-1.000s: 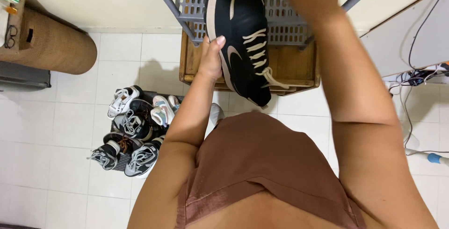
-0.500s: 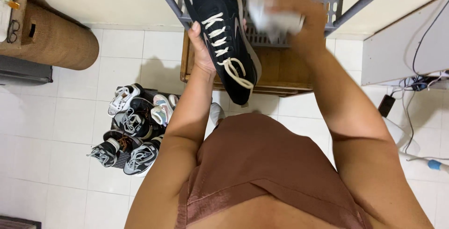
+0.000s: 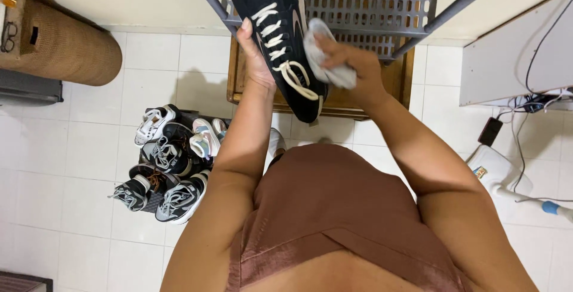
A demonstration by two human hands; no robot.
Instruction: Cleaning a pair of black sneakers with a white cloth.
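A black sneaker [image 3: 268,5] with cream laces is held up in front of me, toe end pointing down toward my body. My left hand [image 3: 255,59] grips its left side from beneath. My right hand [image 3: 352,68] is closed around a crumpled pale grey cloth [image 3: 322,59], which is pressed against the sneaker's right side near the laces. Behind both stands a grey perforated plastic shoe rack [image 3: 370,11].
A wooden tray-like stand [image 3: 394,83] sits under the rack on white floor tiles. Several sneakers [image 3: 170,161] lie piled at the left. A woven cylinder [image 3: 65,47] is at upper left. Cables, a white device [image 3: 495,170] and a cabinet [image 3: 513,53] are at the right.
The sneaker was turned so its laces face up and moved left. My right hand came down from the top edge and brought the cloth against the shoe's side.
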